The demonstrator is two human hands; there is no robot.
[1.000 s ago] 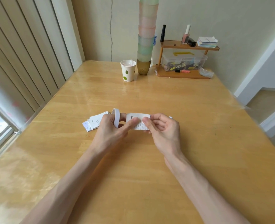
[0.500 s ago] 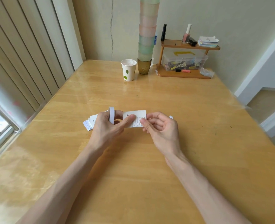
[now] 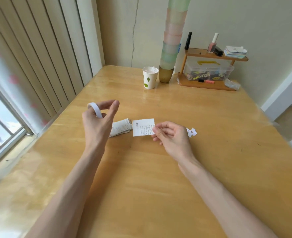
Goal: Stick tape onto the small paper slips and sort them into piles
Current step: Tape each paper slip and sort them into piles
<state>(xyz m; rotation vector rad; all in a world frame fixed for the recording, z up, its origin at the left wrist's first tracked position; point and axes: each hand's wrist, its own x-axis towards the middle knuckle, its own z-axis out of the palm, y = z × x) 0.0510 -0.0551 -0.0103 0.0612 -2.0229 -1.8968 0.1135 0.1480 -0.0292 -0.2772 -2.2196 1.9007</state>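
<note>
One tape roll (image 3: 95, 109) in left hand (image 3: 98, 122) | one slip (image 3: 142, 127) in right hand (image 3: 171, 137)

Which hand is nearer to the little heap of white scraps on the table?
Right. The right hand, pinching a paper slip, sits just beside the white scraps. The left hand, holding the tape roll, is far across, past the slip.

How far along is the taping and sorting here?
Looks done: one pile of slips lies on the table, taped or not I cannot tell. In hand: the right hand pinches a printed slip; the left hand holds the tape roll, apart from it. Left: setting this slip on a pile.
</note>
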